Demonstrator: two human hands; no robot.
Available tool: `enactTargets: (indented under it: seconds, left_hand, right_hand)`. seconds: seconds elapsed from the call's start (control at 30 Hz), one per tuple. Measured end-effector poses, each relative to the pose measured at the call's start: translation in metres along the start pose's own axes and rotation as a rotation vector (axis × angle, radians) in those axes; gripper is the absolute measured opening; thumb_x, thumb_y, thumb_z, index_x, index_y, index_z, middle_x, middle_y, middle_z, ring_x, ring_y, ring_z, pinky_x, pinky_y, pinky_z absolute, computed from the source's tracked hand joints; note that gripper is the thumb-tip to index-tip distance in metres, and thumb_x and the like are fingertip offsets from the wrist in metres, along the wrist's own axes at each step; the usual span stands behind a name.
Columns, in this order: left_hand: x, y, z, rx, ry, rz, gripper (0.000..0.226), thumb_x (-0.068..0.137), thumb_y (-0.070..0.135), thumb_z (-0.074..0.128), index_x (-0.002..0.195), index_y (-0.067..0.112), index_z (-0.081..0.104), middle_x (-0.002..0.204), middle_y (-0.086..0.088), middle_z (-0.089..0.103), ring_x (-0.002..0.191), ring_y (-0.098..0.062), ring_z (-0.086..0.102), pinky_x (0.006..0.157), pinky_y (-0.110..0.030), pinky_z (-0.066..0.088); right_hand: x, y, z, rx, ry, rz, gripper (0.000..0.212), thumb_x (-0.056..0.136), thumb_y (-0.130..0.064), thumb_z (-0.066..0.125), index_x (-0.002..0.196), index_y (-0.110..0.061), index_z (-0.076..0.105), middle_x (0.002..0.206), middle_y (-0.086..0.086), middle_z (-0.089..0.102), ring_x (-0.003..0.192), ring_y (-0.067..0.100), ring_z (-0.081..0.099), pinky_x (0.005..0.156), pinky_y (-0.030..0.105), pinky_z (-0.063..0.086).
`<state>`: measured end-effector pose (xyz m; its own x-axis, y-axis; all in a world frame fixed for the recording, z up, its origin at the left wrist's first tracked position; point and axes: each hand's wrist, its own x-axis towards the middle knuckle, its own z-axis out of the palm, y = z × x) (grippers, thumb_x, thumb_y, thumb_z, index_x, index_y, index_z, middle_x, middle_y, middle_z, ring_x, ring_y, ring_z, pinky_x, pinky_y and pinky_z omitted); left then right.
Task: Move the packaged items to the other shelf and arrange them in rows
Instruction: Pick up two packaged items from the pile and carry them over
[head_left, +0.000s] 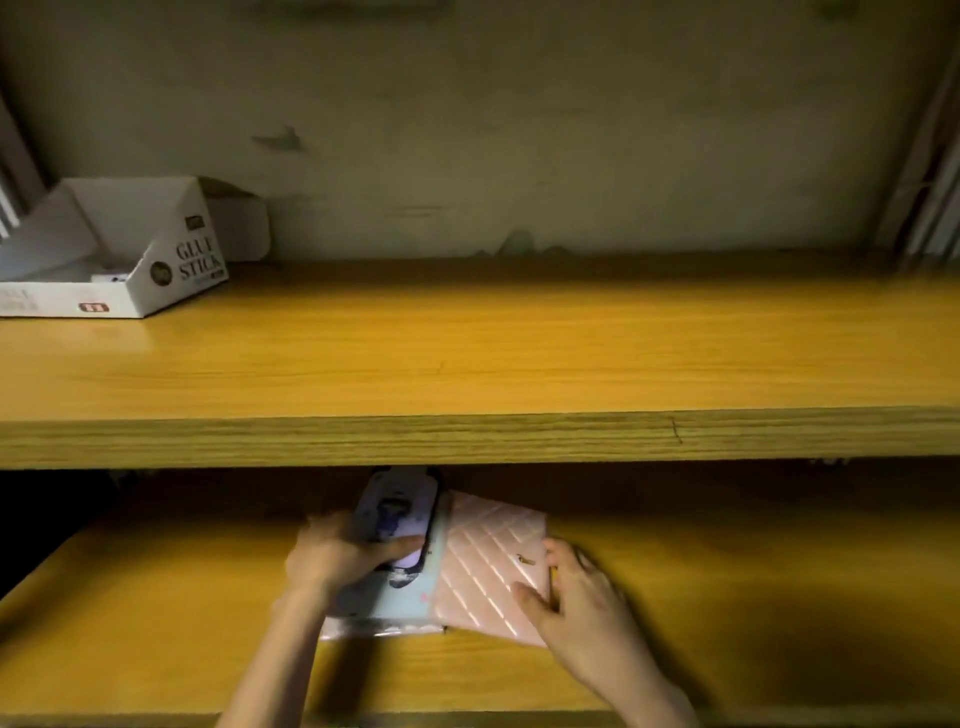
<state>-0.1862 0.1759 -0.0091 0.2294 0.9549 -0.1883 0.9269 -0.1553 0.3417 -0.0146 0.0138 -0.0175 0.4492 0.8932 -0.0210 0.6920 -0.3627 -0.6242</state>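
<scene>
Two wooden shelves fill the view. On the lower shelf (727, 613) lies a small pile of packaged items. My left hand (332, 558) grips a lilac packaged item (397, 512), its thumb across the front, above a pale blue package (384, 597). My right hand (582, 603) holds the right edge of a pink quilted package (493, 551), thumb on top and fingers curled round its side. Another pink package edge (353, 631) shows under the pile. The upper shelf (519, 353) is bare wood over most of its width.
A white cardboard "GLUE STICK" display box (130, 249) stands at the far left of the upper shelf. The grey back wall (519, 130) closes the upper shelf. Metal uprights (930, 197) stand at the right.
</scene>
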Motion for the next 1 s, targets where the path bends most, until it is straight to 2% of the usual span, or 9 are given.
enactTargets:
  seconds: [0.07,0.13,0.2,0.3,0.4,0.53,0.63,0.77,1.0]
  left_hand:
    - [0.001,-0.002,-0.003,0.004,0.013,0.051,0.077,0.055,0.079,0.054,0.089,0.009,0.059,0.108,-0.017,0.065,0.103,-0.028,0.057,0.084,-0.035,0.044]
    - [-0.001,-0.003,-0.004,-0.026,0.092,0.097,0.060,0.060,0.072,0.059,0.061,0.014,0.044,0.094,-0.018,0.066,0.093,-0.029,0.060,0.071,-0.037,0.043]
    - [-0.004,-0.005,-0.004,-0.075,0.172,0.112,0.056,0.066,0.062,0.065,0.052,0.018,0.034,0.078,-0.017,0.062,0.086,-0.031,0.061,0.060,-0.038,0.037]
    - [-0.005,-0.013,-0.004,-0.166,0.285,0.185,0.043,0.078,0.045,0.063,0.058,0.014,0.041,0.072,-0.015,0.057,0.085,-0.037,0.060,0.060,-0.037,0.036]
    - [-0.008,-0.022,-0.006,-0.413,0.309,0.198,0.028,0.082,0.025,0.064,0.085,-0.003,0.059,0.087,-0.028,0.064,0.086,-0.043,0.060,0.067,-0.042,0.043]
    - [-0.028,-0.034,-0.014,-0.630,0.348,0.206,0.030,0.082,0.019,0.064,0.099,-0.001,0.049,0.083,-0.027,0.063,0.077,-0.045,0.061,0.057,-0.040,0.042]
    - [-0.047,-0.038,-0.019,-0.752,0.343,0.241,0.025,0.082,0.013,0.063,0.095,0.005,0.044,0.078,-0.013,0.058,0.060,-0.030,0.052,0.052,-0.034,0.042]
    - [-0.061,-0.040,-0.021,-0.835,0.310,0.262,0.022,0.082,0.008,0.062,0.093,0.006,0.043,0.071,-0.005,0.058,0.049,-0.018,0.047,0.037,-0.015,0.038]
    - [-0.073,-0.045,-0.024,-0.894,0.313,0.241,0.023,0.083,0.010,0.060,0.079,0.019,0.040,0.072,-0.006,0.058,0.050,-0.014,0.048,0.042,-0.021,0.041]
  right_hand:
    - [-0.002,-0.006,0.002,-0.020,0.024,0.012,0.058,0.088,-0.049,0.048,0.137,-0.024,0.031,0.139,-0.006,0.044,0.125,0.016,0.046,0.101,0.029,0.037]
    - [-0.003,-0.011,0.004,-0.012,0.042,0.037,0.062,0.086,-0.052,0.049,0.137,-0.021,0.030,0.139,-0.004,0.044,0.125,0.017,0.046,0.102,0.031,0.036]
    - [-0.003,-0.014,0.008,0.029,0.046,0.069,0.068,0.084,-0.056,0.049,0.137,-0.019,0.029,0.140,-0.002,0.043,0.126,0.017,0.045,0.104,0.031,0.036]
    - [-0.003,-0.019,0.016,0.098,0.045,0.133,0.090,0.077,-0.066,0.048,0.145,-0.015,0.018,0.149,0.002,0.031,0.134,0.021,0.036,0.110,0.033,0.032]
    - [0.005,-0.025,0.025,0.060,0.048,0.222,0.111,0.067,-0.079,0.045,0.148,-0.013,0.007,0.155,0.006,0.018,0.140,0.027,0.020,0.115,0.037,0.021]
    - [0.019,-0.039,0.036,-0.151,0.008,0.275,0.126,0.061,-0.085,0.043,0.148,-0.006,0.000,0.155,0.010,0.015,0.134,0.031,0.021,0.111,0.036,0.025]
    - [0.029,-0.041,0.034,-0.168,-0.048,0.318,0.132,0.055,-0.082,0.055,0.148,-0.006,-0.002,0.154,0.011,0.017,0.135,0.033,0.021,0.109,0.039,0.028]
    - [0.038,-0.034,0.024,-0.106,-0.084,0.381,0.143,0.048,-0.076,0.068,0.147,-0.007,-0.010,0.151,0.017,0.016,0.137,0.038,0.016,0.111,0.043,0.025]
    - [0.034,-0.028,0.025,-0.046,-0.104,0.353,0.139,0.050,-0.069,0.073,0.148,-0.012,-0.008,0.151,0.014,0.010,0.138,0.035,0.012,0.112,0.036,0.021]
